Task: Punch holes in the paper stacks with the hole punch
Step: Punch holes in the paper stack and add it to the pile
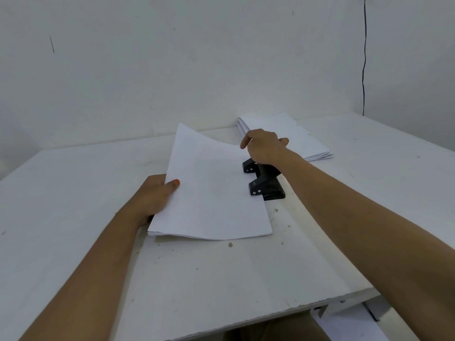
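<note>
A stack of white paper (211, 190) lies in the middle of the white table (73, 205), its far end curling upward. My left hand (154, 195) grips the stack's left edge, thumb on top and fingers beneath. The stack's right edge sits in the mouth of a black two-hole punch (264, 180). My right hand (263, 146) rests on the punch's far end, fingers curled over its lever, index finger pointing left.
A second paper stack (302, 136) lies at the back right against the wall, just behind my right hand. A black cable (364, 70) hangs down the wall at the right. More paper (349, 326) shows below the table's front edge.
</note>
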